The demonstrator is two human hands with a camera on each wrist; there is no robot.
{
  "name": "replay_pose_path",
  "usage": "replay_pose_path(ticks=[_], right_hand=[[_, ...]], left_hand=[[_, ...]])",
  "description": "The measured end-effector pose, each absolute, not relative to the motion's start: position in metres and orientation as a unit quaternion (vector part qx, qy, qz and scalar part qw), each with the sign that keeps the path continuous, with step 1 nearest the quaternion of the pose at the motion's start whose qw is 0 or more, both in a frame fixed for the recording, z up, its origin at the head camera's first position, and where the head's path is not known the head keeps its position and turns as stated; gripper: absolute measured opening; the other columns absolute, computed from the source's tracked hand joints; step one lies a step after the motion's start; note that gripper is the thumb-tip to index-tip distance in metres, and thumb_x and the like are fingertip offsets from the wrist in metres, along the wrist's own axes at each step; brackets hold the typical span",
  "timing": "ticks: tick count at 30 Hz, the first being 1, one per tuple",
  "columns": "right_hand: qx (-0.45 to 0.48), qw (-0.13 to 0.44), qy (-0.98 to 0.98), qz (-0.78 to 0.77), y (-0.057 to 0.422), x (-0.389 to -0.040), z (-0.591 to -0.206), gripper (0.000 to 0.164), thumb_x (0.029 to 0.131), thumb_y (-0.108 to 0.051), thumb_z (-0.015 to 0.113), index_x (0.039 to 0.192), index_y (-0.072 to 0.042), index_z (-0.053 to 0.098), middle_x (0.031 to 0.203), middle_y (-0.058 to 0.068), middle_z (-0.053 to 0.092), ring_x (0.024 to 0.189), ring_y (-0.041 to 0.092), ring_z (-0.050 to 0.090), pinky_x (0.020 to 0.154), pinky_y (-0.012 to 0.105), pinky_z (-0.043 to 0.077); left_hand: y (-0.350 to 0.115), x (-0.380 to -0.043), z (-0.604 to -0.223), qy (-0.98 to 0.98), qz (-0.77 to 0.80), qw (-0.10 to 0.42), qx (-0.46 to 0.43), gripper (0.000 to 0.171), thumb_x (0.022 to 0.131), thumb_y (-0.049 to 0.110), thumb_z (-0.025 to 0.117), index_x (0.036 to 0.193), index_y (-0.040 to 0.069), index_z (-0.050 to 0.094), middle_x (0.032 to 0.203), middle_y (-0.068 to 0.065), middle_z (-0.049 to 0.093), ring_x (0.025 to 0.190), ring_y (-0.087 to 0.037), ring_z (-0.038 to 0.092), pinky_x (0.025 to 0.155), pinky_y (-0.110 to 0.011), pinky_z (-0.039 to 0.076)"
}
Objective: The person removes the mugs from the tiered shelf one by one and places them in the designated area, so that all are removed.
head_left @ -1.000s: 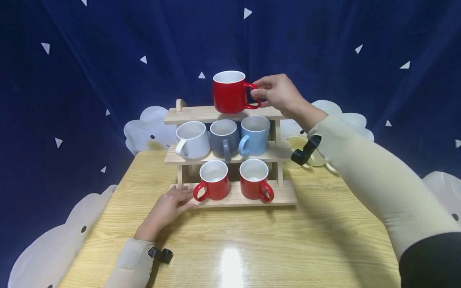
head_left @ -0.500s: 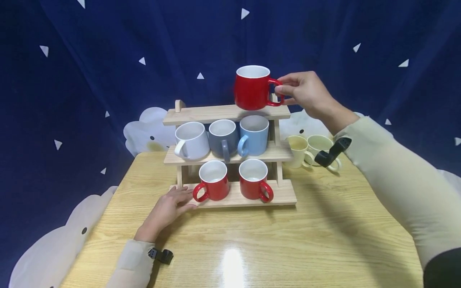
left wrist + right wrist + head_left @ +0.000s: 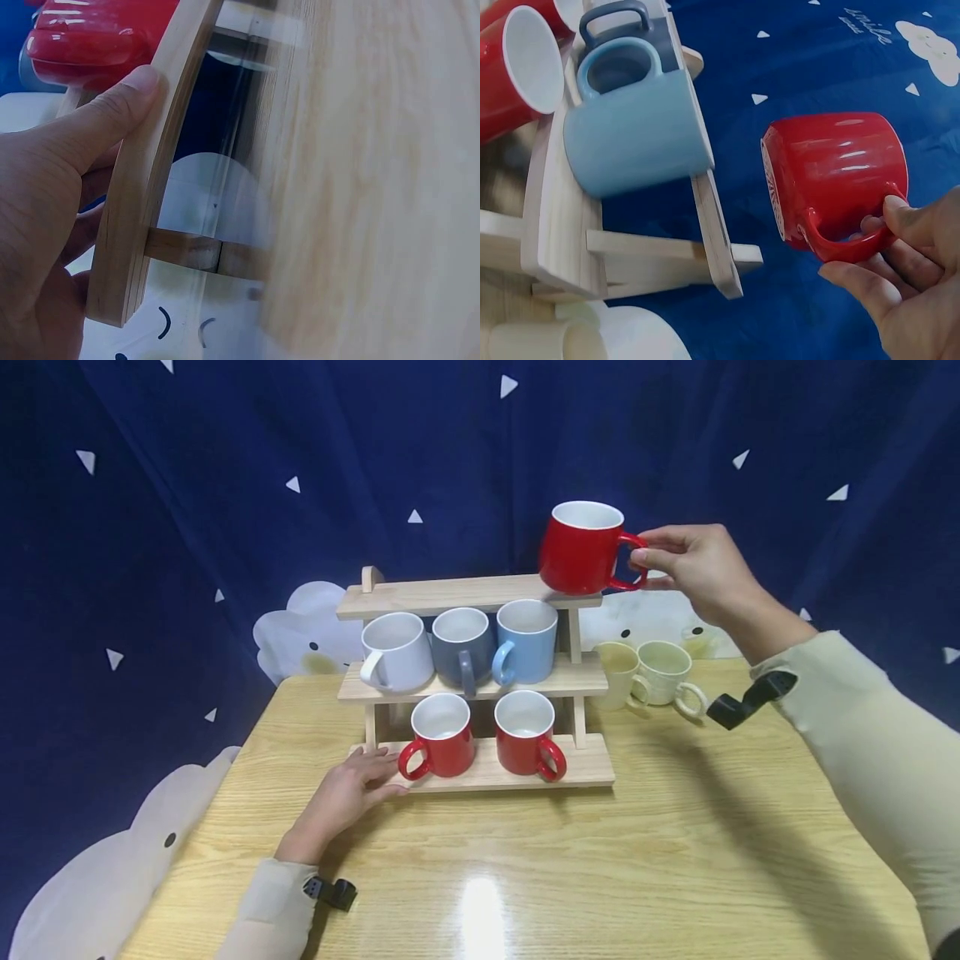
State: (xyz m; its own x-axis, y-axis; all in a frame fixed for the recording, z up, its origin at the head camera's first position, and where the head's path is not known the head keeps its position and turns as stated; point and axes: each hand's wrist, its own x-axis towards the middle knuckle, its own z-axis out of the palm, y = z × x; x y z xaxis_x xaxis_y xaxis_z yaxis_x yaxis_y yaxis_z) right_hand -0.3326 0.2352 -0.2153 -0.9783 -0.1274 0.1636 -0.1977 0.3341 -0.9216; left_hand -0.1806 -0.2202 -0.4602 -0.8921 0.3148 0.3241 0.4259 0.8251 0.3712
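Observation:
My right hand (image 3: 697, 568) pinches the handle of a red mug (image 3: 577, 556), white inside, held upright above the right end of the rack's top shelf. In the right wrist view this red mug (image 3: 840, 165) hangs clear of the shelf, thumb and fingers on its handle. My left hand (image 3: 348, 793) grips the left end of the bottom board of a three-tier wooden rack (image 3: 585, 764), thumb on one face and fingers on the other. Two red mugs (image 3: 448, 752) stand on that board. A white mug (image 3: 401, 660), a dark grey mug (image 3: 453, 647) and a light blue mug (image 3: 527, 647) fill the middle shelf.
Behind the rack's right side, a cream mug (image 3: 618, 681) and a pale green-cream mug (image 3: 663, 672) stand on the wooden table (image 3: 600, 868). A dark blue curtain (image 3: 450, 443) with white triangles and cloud shapes hangs behind. The top shelf (image 3: 442, 596) has small end posts.
My right hand has carried the red mug rightward, from over the middle of the top shelf to its right end, uncovering the two pale mugs behind. The left hand has stayed on the board.

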Motion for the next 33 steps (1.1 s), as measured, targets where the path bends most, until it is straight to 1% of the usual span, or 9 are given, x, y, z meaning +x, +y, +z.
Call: replay_pose_path(ticks=[4, 10, 13, 16, 20, 21, 24, 28, 33], right_hand=[[0.086, 0.03, -0.813, 0.576, 0.248, -0.331, -0.218, 0.04, 0.089, -0.017, 0.071, 0.126, -0.001, 0.063, 0.104, 0.008, 0.067, 0.09, 0.017, 0.064, 0.075, 0.025, 0.058], [0.071, 0.038, -0.809, 0.582, 0.267, -0.324, -0.224, 0.04, 0.09, -0.016, 0.071, 0.126, -0.001, 0.062, 0.104, 0.005, 0.066, 0.089, 0.016, 0.064, 0.069, 0.021, 0.058], [0.067, 0.045, -0.805, 0.588, 0.278, -0.321, -0.23, 0.041, 0.089, -0.016, 0.072, 0.125, 0.0, 0.062, 0.101, 0.003, 0.067, 0.089, 0.015, 0.064, 0.069, 0.022, 0.059], [0.064, 0.053, -0.792, 0.604, 0.289, -0.32, -0.236, 0.037, 0.088, -0.013, 0.073, 0.122, -0.001, 0.065, 0.096, 0.001, 0.069, 0.087, 0.014, 0.063, 0.069, 0.024, 0.059], [0.052, 0.062, -0.78, 0.621, 0.305, -0.317, -0.244, 0.036, 0.087, -0.012, 0.074, 0.121, -0.002, 0.066, 0.092, -0.003, 0.07, 0.084, 0.011, 0.064, 0.066, 0.023, 0.059], [0.047, 0.063, -0.78, 0.621, 0.309, -0.317, -0.247, 0.037, 0.087, -0.013, 0.074, 0.122, -0.002, 0.065, 0.092, -0.004, 0.07, 0.084, 0.01, 0.064, 0.066, 0.022, 0.059], [0.035, 0.069, -0.789, 0.61, 0.321, -0.314, -0.255, 0.046, 0.089, -0.016, 0.072, 0.129, 0.002, 0.059, 0.093, -0.008, 0.07, 0.084, 0.006, 0.065, 0.065, 0.02, 0.059], [0.018, 0.075, -0.805, 0.589, 0.336, -0.311, -0.267, 0.055, 0.09, -0.02, 0.07, 0.135, 0.005, 0.052, 0.096, -0.01, 0.067, 0.086, 0.003, 0.064, 0.065, 0.018, 0.058], [0.0, 0.079, -0.826, 0.558, 0.355, -0.309, -0.285, 0.059, 0.091, -0.027, 0.069, 0.138, 0.004, 0.05, 0.095, -0.015, 0.065, 0.083, 0.0, 0.063, 0.066, 0.015, 0.056]], left_hand=[[-0.221, -0.18, -0.46, -0.947, -0.224, 0.122, -0.195, 0.048, 0.08, 0.039, 0.08, 0.119, 0.012, 0.072, 0.122, -0.006, 0.068, 0.125, -0.028, 0.055, 0.114, -0.051, 0.029], [-0.22, -0.179, -0.46, -0.947, -0.222, 0.124, -0.194, 0.049, 0.08, 0.039, 0.08, 0.119, 0.012, 0.072, 0.122, -0.006, 0.068, 0.125, -0.027, 0.055, 0.114, -0.051, 0.029], [-0.22, -0.18, -0.46, -0.947, -0.222, 0.126, -0.196, 0.049, 0.08, 0.039, 0.08, 0.119, 0.011, 0.072, 0.122, -0.007, 0.068, 0.125, -0.028, 0.055, 0.114, -0.051, 0.03], [-0.22, -0.181, -0.461, -0.947, -0.218, 0.129, -0.199, 0.05, 0.08, 0.04, 0.079, 0.119, 0.011, 0.072, 0.121, -0.007, 0.068, 0.125, -0.028, 0.055, 0.114, -0.051, 0.03], [-0.22, -0.182, -0.461, -0.945, -0.217, 0.134, -0.206, 0.05, 0.08, 0.041, 0.079, 0.119, 0.011, 0.072, 0.121, -0.007, 0.068, 0.124, -0.028, 0.056, 0.113, -0.053, 0.03], [-0.22, -0.182, -0.46, -0.945, -0.219, 0.134, -0.204, 0.05, 0.08, 0.041, 0.079, 0.119, 0.012, 0.072, 0.121, -0.006, 0.068, 0.124, -0.028, 0.056, 0.113, -0.052, 0.031], [-0.22, -0.182, -0.459, -0.944, -0.22, 0.135, -0.204, 0.05, 0.079, 0.04, 0.08, 0.119, 0.011, 0.072, 0.121, -0.007, 0.068, 0.124, -0.028, 0.056, 0.113, -0.052, 0.031], [-0.219, -0.182, -0.46, -0.944, -0.217, 0.138, -0.206, 0.05, 0.078, 0.041, 0.081, 0.118, 0.011, 0.073, 0.12, -0.007, 0.069, 0.123, -0.03, 0.057, 0.113, -0.053, 0.031], [-0.219, -0.182, -0.46, -0.944, -0.219, 0.137, -0.207, 0.048, 0.079, 0.04, 0.08, 0.117, 0.011, 0.073, 0.12, -0.007, 0.068, 0.123, -0.029, 0.057, 0.113, -0.055, 0.03]])
